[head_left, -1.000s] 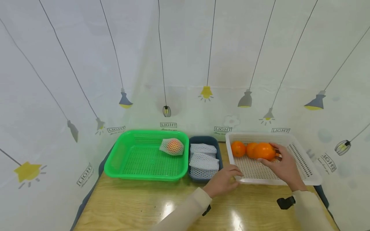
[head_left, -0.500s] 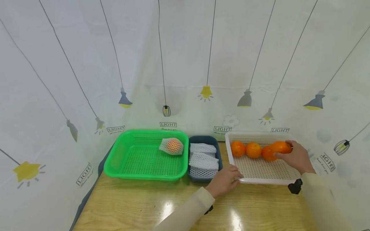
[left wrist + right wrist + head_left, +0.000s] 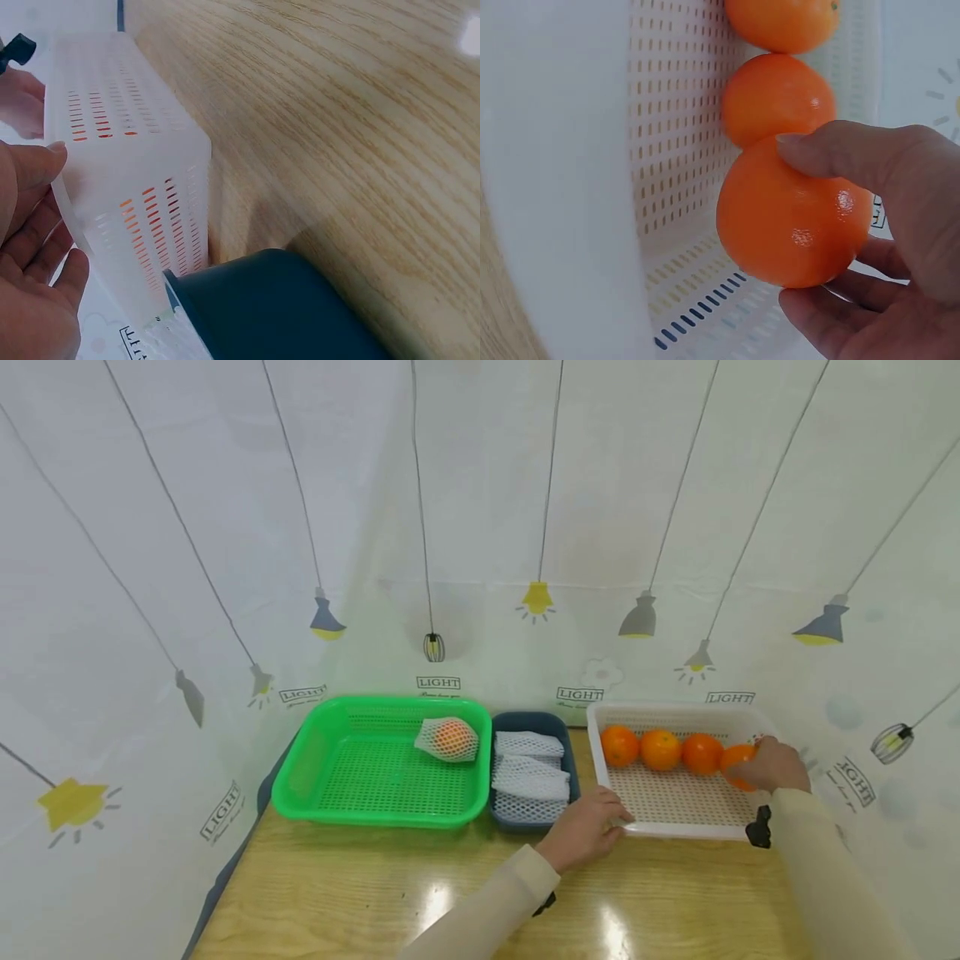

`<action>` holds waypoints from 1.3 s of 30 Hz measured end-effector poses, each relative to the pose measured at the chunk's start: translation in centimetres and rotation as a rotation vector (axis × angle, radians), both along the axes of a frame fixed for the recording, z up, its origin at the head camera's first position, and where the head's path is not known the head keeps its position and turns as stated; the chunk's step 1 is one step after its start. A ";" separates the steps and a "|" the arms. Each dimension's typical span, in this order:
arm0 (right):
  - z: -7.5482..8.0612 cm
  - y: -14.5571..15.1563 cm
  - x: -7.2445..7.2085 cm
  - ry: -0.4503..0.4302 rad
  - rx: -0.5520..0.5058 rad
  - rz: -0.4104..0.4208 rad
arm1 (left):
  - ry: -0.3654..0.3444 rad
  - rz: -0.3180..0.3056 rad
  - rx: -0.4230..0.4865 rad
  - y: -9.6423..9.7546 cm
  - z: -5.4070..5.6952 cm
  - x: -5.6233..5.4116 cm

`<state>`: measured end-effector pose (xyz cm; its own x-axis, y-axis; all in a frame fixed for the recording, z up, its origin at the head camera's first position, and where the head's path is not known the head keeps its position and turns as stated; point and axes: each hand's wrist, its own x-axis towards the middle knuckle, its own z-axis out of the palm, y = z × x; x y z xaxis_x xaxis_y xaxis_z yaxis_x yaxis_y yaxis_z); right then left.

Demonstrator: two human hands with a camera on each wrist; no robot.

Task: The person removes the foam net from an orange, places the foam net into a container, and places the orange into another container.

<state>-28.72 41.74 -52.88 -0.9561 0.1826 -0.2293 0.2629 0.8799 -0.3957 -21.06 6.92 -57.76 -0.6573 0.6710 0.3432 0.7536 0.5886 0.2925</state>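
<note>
Several oranges line up in a row inside the white plastic basket [image 3: 693, 831]. At the right end of the row, my right hand [image 3: 776, 766] holds an orange [image 3: 791, 214] between thumb and fingers. In the right wrist view this orange touches or overlaps the neighbouring orange [image 3: 778, 101]; I cannot tell whether it bears on the basket floor. My left hand [image 3: 583, 829] grips the near left corner of the white basket, with the thumb [image 3: 37, 161] on its rim and the fingers bent beside the corner.
Left of the white basket stands a dark blue basket [image 3: 572, 760] with several white foam nets [image 3: 531, 777]. Further left is a green basket [image 3: 378, 823] holding one fruit in a foam net [image 3: 450, 740]. All stand on a wooden table [image 3: 337, 893] against a lamp-patterned sheet [image 3: 480, 527].
My right hand has moved right and then down with the orange, bringing it to the end of the row. The left hand has stayed at the basket corner.
</note>
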 end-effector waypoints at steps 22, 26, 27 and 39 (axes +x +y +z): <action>-1.9 1.2 -2.3 -0.196 0.049 0.076 | -0.070 0.002 -0.029 0.3 0.6 0.2; -0.3 -0.4 -1.2 -0.203 0.060 0.063 | -0.076 0.002 -0.027 0.2 0.8 0.2; 0.3 -0.9 -0.8 -0.206 0.056 0.055 | -0.077 0.003 -0.028 0.2 0.8 0.2; 2.2 -2.7 0.4 -0.214 0.032 0.086 | -0.073 0.015 -0.031 0.0 0.4 -0.1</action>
